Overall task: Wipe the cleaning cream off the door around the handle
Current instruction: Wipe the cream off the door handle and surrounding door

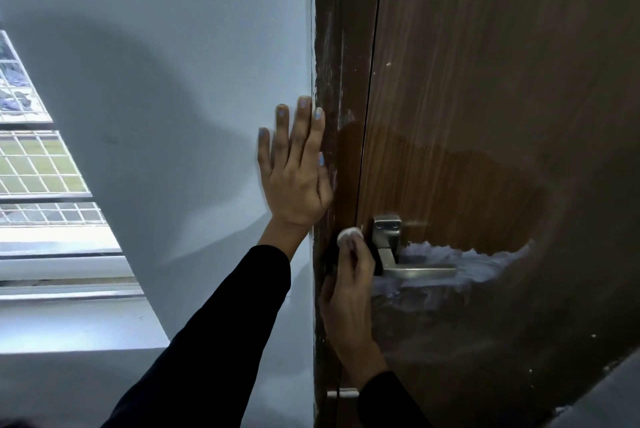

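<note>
Left hand [294,168] lay flat & open on pale wall [194,81], fingers spread, pointing up, index and thumb side right at door frame [329,81]. Held nothing. Black sleeve [221,334] ran down to lower left. Right hand [349,285] reached up along frame edge, fingers closed round small white pad [349,234], prob. a cloth or sponge, too blurred to say which; pad pressed at gap between frame & door [502,64], just left of handle plate [387,230]. Some motion blur on that hand. Silver lever handle [419,270] stuck out to the right from plate, horizontal, just beside right-hand fingers; touching or not, couldn't tell. White cleaning cream [460,265] sat smeared on brown wood behind & below lever, in a band running right from plate, thinner hazy streaks further down. Above lever, darker glossy patch of door, cream-free, w/ ragged lower edge meeting the white band. Whitish scuffs up & down frame. Small white specks on door at lower right. Small pale hinge-like piece [341,393] on frame near right wrist. Window w/ white grille [38,164] at far left, sill [69,323] below it.
</note>
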Demonstrator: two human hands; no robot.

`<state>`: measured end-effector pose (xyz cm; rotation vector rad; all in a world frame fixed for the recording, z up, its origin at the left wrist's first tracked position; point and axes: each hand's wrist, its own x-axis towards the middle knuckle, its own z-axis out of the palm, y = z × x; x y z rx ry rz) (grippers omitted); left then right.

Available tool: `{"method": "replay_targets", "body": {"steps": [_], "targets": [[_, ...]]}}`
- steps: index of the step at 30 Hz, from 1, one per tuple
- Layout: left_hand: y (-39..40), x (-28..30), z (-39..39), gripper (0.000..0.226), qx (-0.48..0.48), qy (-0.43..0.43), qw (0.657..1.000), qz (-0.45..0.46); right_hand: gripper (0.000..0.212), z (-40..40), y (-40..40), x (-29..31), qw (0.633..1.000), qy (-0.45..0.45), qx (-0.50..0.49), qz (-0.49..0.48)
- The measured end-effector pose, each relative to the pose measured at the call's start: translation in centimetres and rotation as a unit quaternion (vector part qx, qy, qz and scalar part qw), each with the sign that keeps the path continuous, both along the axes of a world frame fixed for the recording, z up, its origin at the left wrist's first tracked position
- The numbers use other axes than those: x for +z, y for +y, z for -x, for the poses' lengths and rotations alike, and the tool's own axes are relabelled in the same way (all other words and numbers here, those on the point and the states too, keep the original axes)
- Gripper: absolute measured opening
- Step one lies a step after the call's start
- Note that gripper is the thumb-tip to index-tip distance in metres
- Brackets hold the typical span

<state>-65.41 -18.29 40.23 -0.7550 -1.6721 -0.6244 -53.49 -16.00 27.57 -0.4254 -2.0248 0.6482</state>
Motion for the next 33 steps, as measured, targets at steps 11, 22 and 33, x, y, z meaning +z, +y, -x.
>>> {"method": "replay_targets", "body": {"steps": [11,22,33], "targets": [[0.2,0.0,0.1,0.053,0.001,0.006,1.0,-0.009,0.068,0.2,-1.0,-0.7,0.999,0.033,0.004,0.033],[0.4,-0.2,0.2,0.053,0.007,0.013,1.0,-0.017,0.075,-1.3,-1.1,-4.9,0.995,-0.039,0.02,0.085],[0.4,-0.2,0.5,0.052,0.006,0.027,0.999,-0.026,0.066,-0.9,-0.4,-3.6,0.997,-0.065,0.036,-0.021]]}}
